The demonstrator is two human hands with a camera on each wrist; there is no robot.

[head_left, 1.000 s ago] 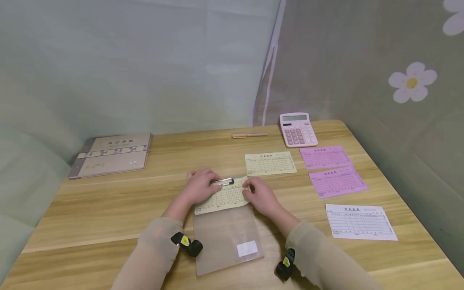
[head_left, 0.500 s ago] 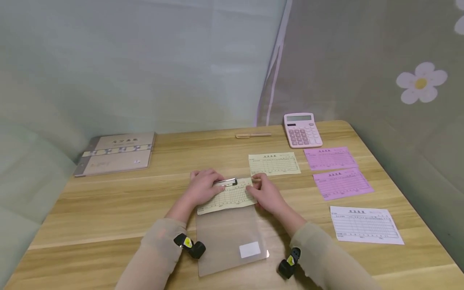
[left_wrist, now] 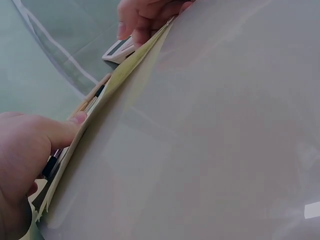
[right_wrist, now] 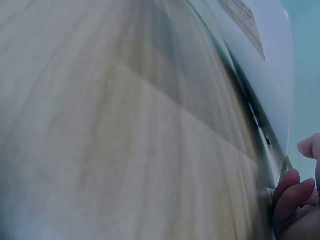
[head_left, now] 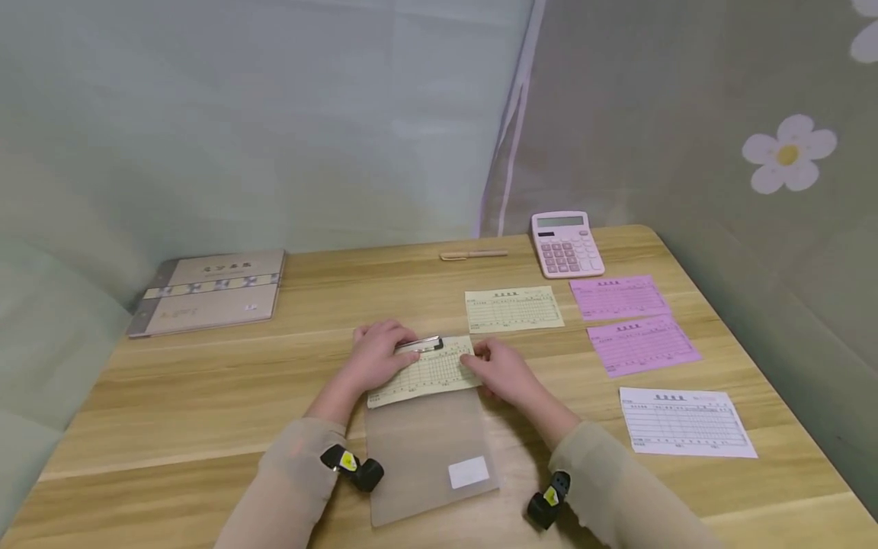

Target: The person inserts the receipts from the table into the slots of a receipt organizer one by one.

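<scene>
A translucent brownish clipboard [head_left: 428, 450] lies near the front of the table, its metal clip [head_left: 428, 345] at the far end. Across its upper part sits a yellow printed slip [head_left: 432, 374], its top edge at the clip. My left hand [head_left: 379, 354] grips the clip end, thumb over the front and slip; the fingers behind are partly hidden. At the slip's right edge, my right hand [head_left: 504, 371] pinches the paper with the thumb on top and fingers underneath. The left wrist view shows the slip [left_wrist: 120, 75] slightly bowed between both hands.
Another yellow slip [head_left: 514, 309] lies beyond my right hand. Two pink slips [head_left: 613, 297] and a white slip [head_left: 688, 422] are to the right. A pink calculator [head_left: 567, 244] and a pen [head_left: 473, 255] lie at the back, an account book [head_left: 209, 293] at back left.
My right thumb and fingers have shifted slightly along the slip's right edge, and its upper right corner shows more. My left hand stays at the clip. The head view swayed a little.
</scene>
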